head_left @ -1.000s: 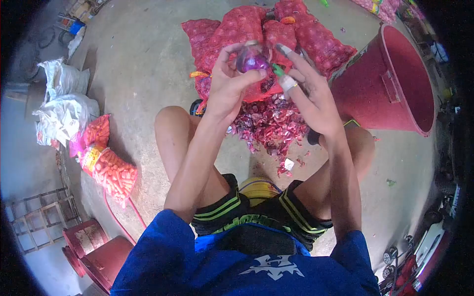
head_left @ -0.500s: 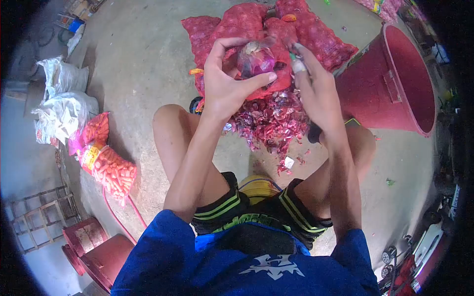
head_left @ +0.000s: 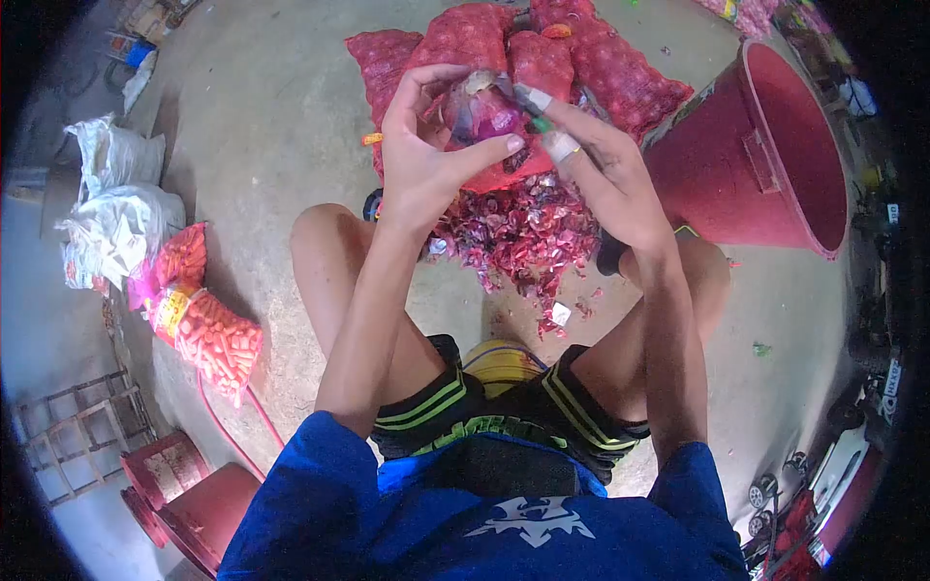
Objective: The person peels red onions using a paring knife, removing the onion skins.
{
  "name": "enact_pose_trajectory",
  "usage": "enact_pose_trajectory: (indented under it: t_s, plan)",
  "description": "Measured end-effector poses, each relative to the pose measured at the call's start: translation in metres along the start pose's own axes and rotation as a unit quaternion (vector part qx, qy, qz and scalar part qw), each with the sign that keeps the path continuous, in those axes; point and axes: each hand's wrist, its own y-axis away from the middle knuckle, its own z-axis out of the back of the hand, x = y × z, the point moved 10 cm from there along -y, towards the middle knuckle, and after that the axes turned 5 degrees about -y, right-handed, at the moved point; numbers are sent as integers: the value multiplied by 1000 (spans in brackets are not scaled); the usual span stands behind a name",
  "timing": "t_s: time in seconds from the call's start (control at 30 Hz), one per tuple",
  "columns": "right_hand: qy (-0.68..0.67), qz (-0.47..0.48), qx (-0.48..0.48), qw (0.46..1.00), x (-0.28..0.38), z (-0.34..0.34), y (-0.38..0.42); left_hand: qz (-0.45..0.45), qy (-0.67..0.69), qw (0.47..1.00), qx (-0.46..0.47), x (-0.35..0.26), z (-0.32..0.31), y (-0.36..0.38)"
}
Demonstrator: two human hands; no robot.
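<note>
Raised in front of me, my left hand (head_left: 421,165) curls its fingers and thumb round a red onion (head_left: 496,118), whose pale, dry end points up. Loose papery skin shows on it. My right hand (head_left: 620,189) is right beside the onion, thumb and index finger wrapped in white tape. Between those fingers a small green tool (head_left: 541,125) is pinched; most of it is hidden. Below both hands, a heap of onion skins (head_left: 533,232) covers the floor between my feet.
Red mesh sacks of onions (head_left: 465,44) lie ahead. A large red bin (head_left: 712,184) leans at the right. On the left are white sacks (head_left: 121,228), a bag of carrots (head_left: 218,339) and red tubs (head_left: 208,508). I sit on a yellow seat (head_left: 504,366).
My right hand has moved left, bringing its taped fingers and the green tool up against the onion. My left hand still holds the onion. The whole view has shifted slightly.
</note>
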Motion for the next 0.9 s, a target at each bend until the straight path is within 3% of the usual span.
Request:
enact_pose_trajectory:
  t_s: [0.03, 0.17, 0.23, 0.4, 0.47, 0.53, 0.57, 0.63, 0.77, 0.87, 0.9]
  plan:
    - [32, 41, -18, 998, 5, 3, -1, 25, 19, 999, 7, 4, -1, 1]
    - [27, 27, -54, 998, -2, 12, -4, 81, 131, 987, 41, 12, -11, 5]
    - [5, 11, -103, 995, -14, 26, -6, 74, 176, 981, 46, 12, -13, 5]
    - [70, 11, -117, 991, -16, 27, -7, 79, 322, 939, 89, 25, -18, 4]
    - [92, 15, -119, 988, -11, 31, -6, 185, 422, 885, 62, 47, -22, 12]
    - [-91, -63, -91, 990, -18, 28, -2, 164, 409, 896, 54, 48, -23, 10]
    - [-91, -64, -92, 990, -16, 25, 0, 143, 396, 906, 46, 45, -22, 8]
    - [-319, -72, -37, 944, -13, 1, -1, 136, 384, 912, 43, 41, -24, 9]
    - [-336, -66, 3, 940, -7, -9, -3, 122, 350, 928, 22, 41, -25, 7]
    - [-288, -38, -41, 956, -2, -1, -4, 134, 354, 926, -3, 41, -25, 8]
    - [-213, -33, -44, 975, 1, 4, -3, 133, 354, 926, -3, 43, -23, 8]
